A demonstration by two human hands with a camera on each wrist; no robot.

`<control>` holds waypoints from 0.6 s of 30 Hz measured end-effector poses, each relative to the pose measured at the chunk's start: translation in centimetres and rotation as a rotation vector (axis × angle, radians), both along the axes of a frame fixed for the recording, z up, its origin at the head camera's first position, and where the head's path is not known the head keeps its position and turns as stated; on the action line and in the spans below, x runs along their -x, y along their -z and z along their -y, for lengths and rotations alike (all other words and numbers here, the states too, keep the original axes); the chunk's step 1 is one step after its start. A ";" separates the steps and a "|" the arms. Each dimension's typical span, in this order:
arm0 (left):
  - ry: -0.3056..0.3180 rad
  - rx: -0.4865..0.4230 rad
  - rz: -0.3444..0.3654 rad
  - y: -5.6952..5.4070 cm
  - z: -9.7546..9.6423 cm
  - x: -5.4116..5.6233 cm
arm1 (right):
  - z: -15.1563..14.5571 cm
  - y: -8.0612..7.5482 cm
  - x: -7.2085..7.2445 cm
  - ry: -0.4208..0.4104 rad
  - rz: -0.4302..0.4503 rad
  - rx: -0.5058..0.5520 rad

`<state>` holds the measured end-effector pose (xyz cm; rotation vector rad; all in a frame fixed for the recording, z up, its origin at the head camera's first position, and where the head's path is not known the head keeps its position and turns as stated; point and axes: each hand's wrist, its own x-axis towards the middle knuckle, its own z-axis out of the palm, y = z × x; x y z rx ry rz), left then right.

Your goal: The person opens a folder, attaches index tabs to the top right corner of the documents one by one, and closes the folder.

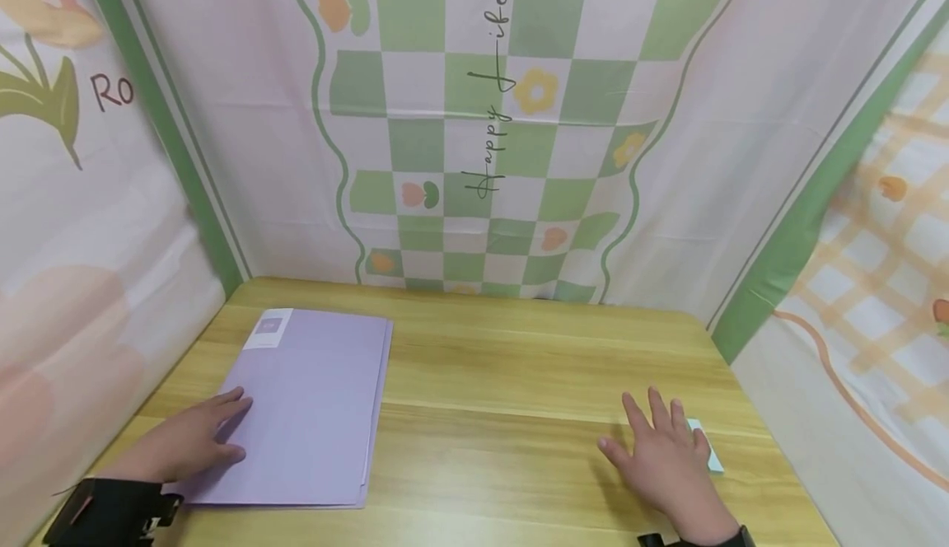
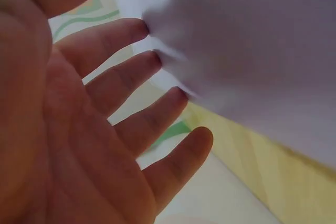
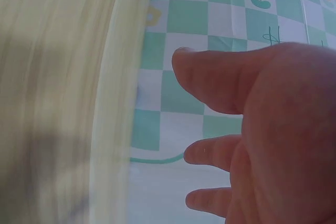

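Observation:
A lavender folder [image 1: 311,415] with a white label [image 1: 268,329] at its top left corner lies flat on the left of the table. My left hand [image 1: 189,440] is at its left edge, thumb and fingers spread over the cover. In the left wrist view, the fingertips [image 2: 181,94] meet the folder's surface. Over on the right, my right hand [image 1: 663,456] hovers with fingers spread, holding nothing. Beside and partly beneath it shows a small pale mint, flat-looking thing [image 1: 715,458], mostly hidden by the hand.
The wood-grain table [image 1: 489,448] runs back to a hanging cloth [image 1: 482,119] with green checks and lettering. More printed cloth hangs along the left side [image 1: 89,283] and the right side [image 1: 875,283]. Dark straps with devices sit on both wrists.

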<state>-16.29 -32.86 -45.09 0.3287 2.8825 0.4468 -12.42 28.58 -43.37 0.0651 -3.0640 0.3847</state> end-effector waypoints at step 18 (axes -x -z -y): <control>0.021 0.081 -0.066 1.5 -1.0 0.1 | 0.4 -0.1 -0.1 -0.004 0.006 -0.001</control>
